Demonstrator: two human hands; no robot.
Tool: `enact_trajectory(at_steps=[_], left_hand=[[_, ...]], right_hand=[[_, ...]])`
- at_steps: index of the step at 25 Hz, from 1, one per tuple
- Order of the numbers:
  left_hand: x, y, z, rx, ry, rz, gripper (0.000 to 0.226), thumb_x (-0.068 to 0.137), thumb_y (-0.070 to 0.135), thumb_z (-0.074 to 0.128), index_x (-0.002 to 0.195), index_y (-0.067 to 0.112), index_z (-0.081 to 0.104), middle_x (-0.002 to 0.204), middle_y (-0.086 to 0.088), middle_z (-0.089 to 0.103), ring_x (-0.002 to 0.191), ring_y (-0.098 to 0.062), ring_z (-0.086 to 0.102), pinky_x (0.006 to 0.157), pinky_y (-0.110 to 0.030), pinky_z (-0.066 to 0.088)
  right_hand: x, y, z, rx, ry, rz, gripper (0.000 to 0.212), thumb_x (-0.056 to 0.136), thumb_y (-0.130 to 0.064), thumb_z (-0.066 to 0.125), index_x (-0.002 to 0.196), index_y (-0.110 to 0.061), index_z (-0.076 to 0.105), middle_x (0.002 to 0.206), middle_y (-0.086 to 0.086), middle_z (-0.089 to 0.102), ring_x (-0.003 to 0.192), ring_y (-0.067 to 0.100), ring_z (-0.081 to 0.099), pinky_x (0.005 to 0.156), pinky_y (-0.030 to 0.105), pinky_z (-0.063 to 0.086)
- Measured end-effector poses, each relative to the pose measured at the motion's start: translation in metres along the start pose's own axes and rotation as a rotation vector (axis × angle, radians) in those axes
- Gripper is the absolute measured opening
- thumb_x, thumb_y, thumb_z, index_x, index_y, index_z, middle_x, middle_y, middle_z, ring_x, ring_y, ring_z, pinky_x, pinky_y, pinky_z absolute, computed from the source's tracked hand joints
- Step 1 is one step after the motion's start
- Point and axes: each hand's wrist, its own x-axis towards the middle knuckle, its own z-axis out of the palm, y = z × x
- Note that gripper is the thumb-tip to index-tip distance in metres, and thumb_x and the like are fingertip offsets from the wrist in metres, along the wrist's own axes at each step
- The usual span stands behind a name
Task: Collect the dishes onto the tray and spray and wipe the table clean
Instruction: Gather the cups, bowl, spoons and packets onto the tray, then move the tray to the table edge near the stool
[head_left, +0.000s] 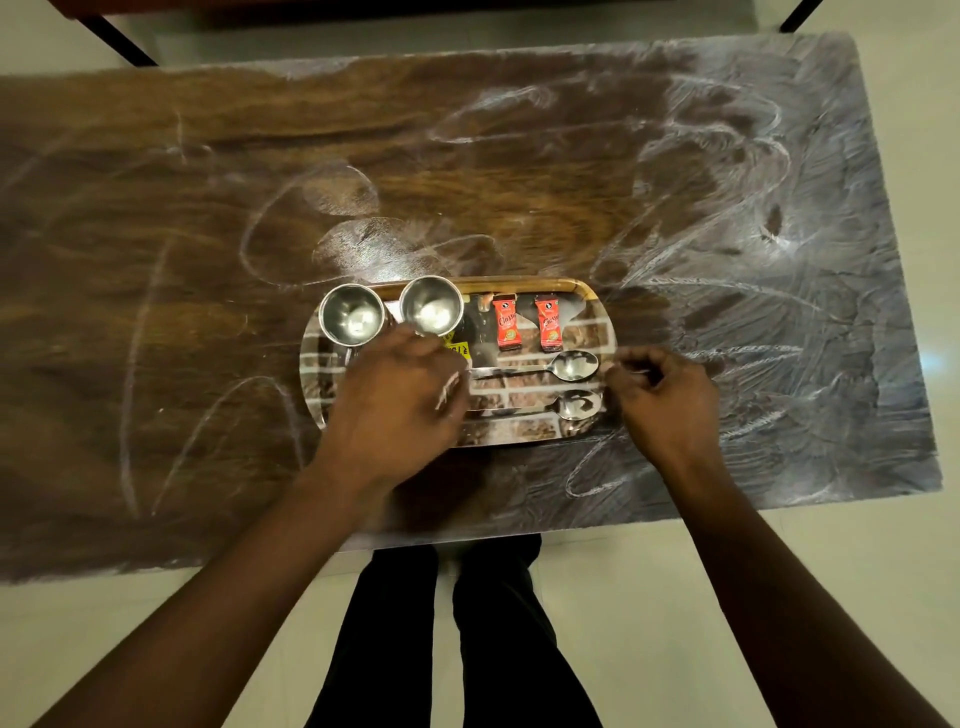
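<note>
Tray sits near the table's front edge, carrying two steel cups, two red sachets and two spoons. Left hand lies over the tray's left half, fingers loosely curled, grasp unclear. Right hand is at the right rim, fingers pinched together, contents unclear.

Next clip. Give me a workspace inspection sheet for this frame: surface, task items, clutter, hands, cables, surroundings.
Surface: wooden table, covered in whitish smears and streaks, heaviest on the right.
Task items: tray near the front edge holds two steel cups, two spoons and two red sachets. No spray bottle or cloth in view.
Clutter: a yellow label on the tray, partly hidden.
Hands: left hand over the tray's left half; right hand at its right end; grip unclear on both.
Cables: nothing seen.
Surroundings: pale floor, dark furniture legs beyond the table.
</note>
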Motion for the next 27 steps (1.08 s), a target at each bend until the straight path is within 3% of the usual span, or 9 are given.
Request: enact_trajectory(at_steps=[2, 5, 7, 9, 13, 16, 19, 23, 27], left_hand=[[-0.012, -0.026, -0.016, -0.151, 0.185, -0.241, 0.012, 0.094, 0.025, 0.069, 0.096, 0.016, 0.077, 0.094, -0.001, 0.073, 0.091, -0.023, 0.064, 0.081, -0.034, 0.052], [-0.024, -0.082, -0.021, -0.362, 0.406, -0.711, 0.013, 0.095, 0.019, 0.072, 0.106, 0.014, 0.078, 0.098, -0.006, 0.074, 0.088, -0.020, 0.068, 0.085, -0.022, 0.056], [-0.029, -0.118, -0.015, -0.500, 0.395, -0.951, 0.022, 0.096, 0.018, 0.073, 0.117, 0.016, 0.076, 0.103, -0.004, 0.075, 0.092, -0.023, 0.072, 0.090, -0.039, 0.061], [-0.029, -0.135, -0.007, -0.660, 0.301, -1.082, 0.025, 0.097, 0.014, 0.073, 0.123, 0.015, 0.074, 0.106, -0.008, 0.075, 0.084, -0.020, 0.071, 0.083, -0.043, 0.063], [-0.022, -0.130, 0.002, -0.769, 0.170, -1.089, 0.021, 0.097, 0.000, 0.070, 0.118, 0.002, 0.074, 0.091, -0.012, 0.074, 0.070, -0.014, 0.065, 0.061, -0.019, 0.058], [-0.022, -0.132, 0.006, -0.827, 0.191, -1.068, 0.025, 0.094, -0.009, 0.069, 0.118, -0.003, 0.075, 0.092, -0.014, 0.076, 0.074, -0.018, 0.072, 0.066, -0.022, 0.061], [-0.024, -0.133, 0.005, -0.855, 0.200, -1.062, 0.025, 0.093, -0.011, 0.069, 0.115, -0.002, 0.076, 0.090, -0.009, 0.077, 0.064, -0.005, 0.073, 0.060, -0.016, 0.061], [-0.027, -0.136, -0.009, -0.911, 0.227, -1.085, 0.022, 0.093, -0.012, 0.067, 0.104, 0.004, 0.079, 0.075, 0.004, 0.080, 0.064, -0.007, 0.075, 0.064, -0.021, 0.064], [-0.037, -0.135, -0.037, -0.966, 0.295, -1.098, 0.024, 0.092, -0.013, 0.067, 0.105, 0.003, 0.078, 0.077, -0.003, 0.081, 0.058, -0.008, 0.075, 0.059, -0.021, 0.065]], right_hand=[[0.009, -0.001, 0.000, -0.015, 0.010, -0.005, 0.026, 0.098, -0.026, 0.073, 0.123, -0.020, 0.072, 0.101, -0.008, 0.074, 0.087, 0.005, 0.070, 0.068, 0.015, 0.051], [0.024, -0.001, 0.004, -0.020, 0.002, 0.015, 0.026, 0.100, -0.022, 0.070, 0.126, -0.020, 0.070, 0.106, -0.008, 0.072, 0.089, -0.001, 0.066, 0.075, 0.019, 0.054], [0.032, 0.000, 0.008, 0.007, -0.017, 0.050, 0.022, 0.101, -0.021, 0.068, 0.123, -0.019, 0.072, 0.105, -0.006, 0.075, 0.090, 0.007, 0.072, 0.075, 0.028, 0.060], [0.039, 0.003, 0.013, 0.068, -0.012, 0.112, 0.020, 0.101, -0.021, 0.068, 0.119, -0.017, 0.075, 0.101, 0.000, 0.079, 0.088, 0.016, 0.076, 0.080, 0.041, 0.065], [0.047, 0.002, 0.022, 0.233, 0.018, 0.268, 0.015, 0.101, -0.012, 0.068, 0.114, -0.010, 0.076, 0.100, 0.010, 0.079, 0.080, 0.016, 0.075, 0.074, 0.036, 0.064], [0.047, -0.005, 0.028, 0.297, 0.034, 0.333, 0.013, 0.102, -0.006, 0.066, 0.113, -0.005, 0.073, 0.098, 0.013, 0.078, 0.075, 0.015, 0.072, 0.063, 0.029, 0.063], [0.050, -0.007, 0.031, 0.299, 0.052, 0.342, 0.018, 0.101, -0.006, 0.067, 0.117, -0.001, 0.074, 0.102, 0.019, 0.078, 0.075, 0.020, 0.072, 0.067, 0.034, 0.064], [0.049, -0.022, 0.031, 0.321, 0.043, 0.327, 0.017, 0.100, -0.005, 0.068, 0.115, -0.003, 0.074, 0.099, 0.016, 0.078, 0.074, 0.018, 0.073, 0.066, 0.034, 0.063], [0.037, -0.048, 0.027, 0.297, -0.002, 0.281, 0.018, 0.099, -0.004, 0.068, 0.116, 0.000, 0.074, 0.096, 0.018, 0.078, 0.075, 0.023, 0.071, 0.073, 0.044, 0.063]])
